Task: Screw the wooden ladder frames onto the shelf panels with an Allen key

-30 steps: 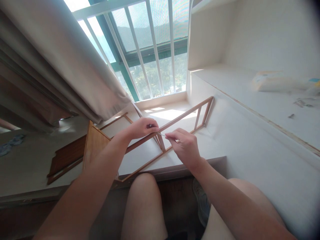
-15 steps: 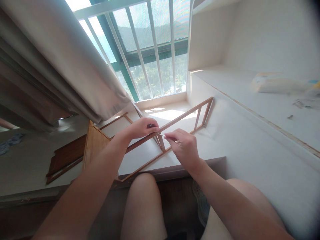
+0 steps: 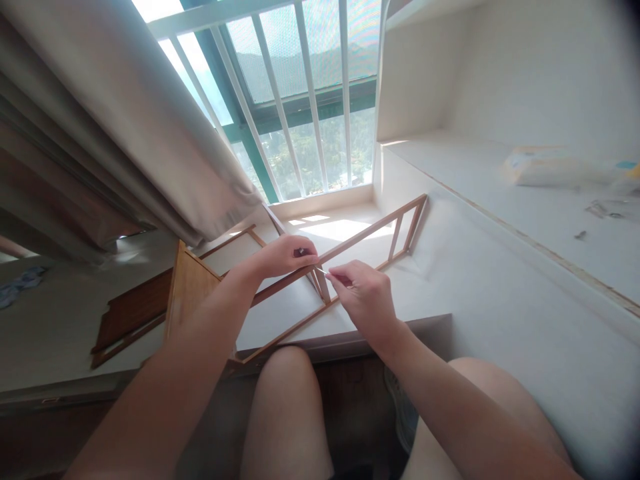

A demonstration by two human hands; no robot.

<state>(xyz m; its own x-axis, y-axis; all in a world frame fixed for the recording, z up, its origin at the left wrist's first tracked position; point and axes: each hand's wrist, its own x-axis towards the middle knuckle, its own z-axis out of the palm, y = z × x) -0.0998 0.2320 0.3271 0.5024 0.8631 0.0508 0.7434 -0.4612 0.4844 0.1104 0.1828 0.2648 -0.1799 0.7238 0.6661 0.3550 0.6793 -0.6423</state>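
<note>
My left hand (image 3: 296, 255) is closed around the upper rail of a wooden frame (image 3: 367, 235), near a crosspiece. A small dark piece with a bright spot shows in the curl of its fingers, too small to name. Between thumb and forefinger, my right hand (image 3: 364, 285) pinches a thin metal rod (image 3: 323, 271). The rod's tip meets the frame at the joint beside my left fingertips; its other end is hidden in my hand. The slim brown frame stands slanted across the white ledge and joins a wooden panel (image 3: 193, 283) on the left.
Dark brown wooden pieces (image 3: 135, 307) lie at the left, below a hanging curtain (image 3: 165, 133). On the right shelf are a blurred plastic packet (image 3: 543, 167) and small metal parts (image 3: 580, 235). A barred window (image 3: 310, 100) is ahead. My knee (image 3: 290, 393) is close below the frame.
My right hand has turned slightly and shifted a little left, with the rod still at the joint. My left hand and the frame stay in place.
</note>
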